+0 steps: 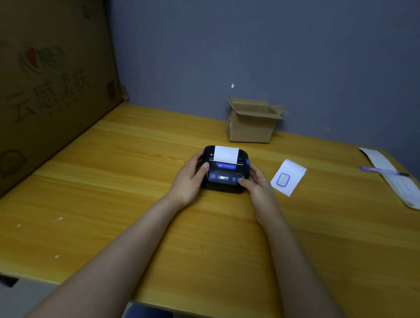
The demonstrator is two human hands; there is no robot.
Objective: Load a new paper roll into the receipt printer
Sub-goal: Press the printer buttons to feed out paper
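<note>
A small black receipt printer (224,171) with blue buttons and a lit display sits in the middle of the yellow wooden table (128,178). Its lid is closed, and a white strip of paper (225,154) sticks out of the slot at the top. My left hand (190,176) grips the printer's left side, thumb resting on its front corner. My right hand (258,184) holds the right side, with the thumb on a blue button at the front right. The paper roll itself is hidden inside.
A torn white receipt (288,177) with a blue printed box lies just right of the printer. An open small cardboard box (252,123) stands behind it by the wall. A purple pen (384,171) lies on long paper sheets (401,183) at far right. A big cardboard carton (42,85) lines the left.
</note>
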